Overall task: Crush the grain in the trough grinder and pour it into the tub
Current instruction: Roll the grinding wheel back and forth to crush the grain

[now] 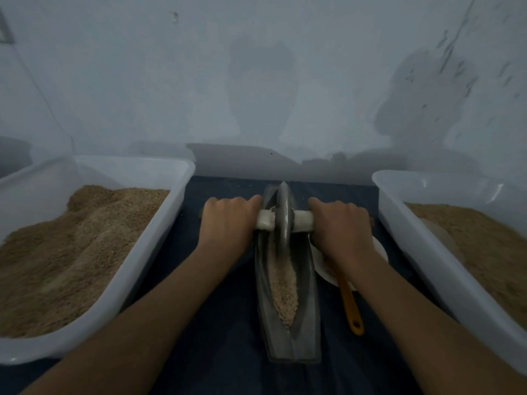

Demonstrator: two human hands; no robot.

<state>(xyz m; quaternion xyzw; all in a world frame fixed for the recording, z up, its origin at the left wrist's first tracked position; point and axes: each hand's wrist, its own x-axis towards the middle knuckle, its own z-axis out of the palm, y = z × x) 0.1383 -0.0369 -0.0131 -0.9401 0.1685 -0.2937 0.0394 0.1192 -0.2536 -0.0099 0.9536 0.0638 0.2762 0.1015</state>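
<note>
A grey boat-shaped trough grinder lies lengthwise on dark cloth in the middle. Pale crushed grain fills its groove. A metal grinding wheel stands upright near the trough's far end, on a white-wrapped axle. My left hand grips the axle's left end and my right hand grips its right end, knuckles up. A white tub of brown grain sits on the left, and a second white tub of grain on the right.
A white plate with an orange-handled tool lies between the trough and the right tub, partly under my right wrist. A pale wall stands close behind. Dark cloth covers the surface between the tubs.
</note>
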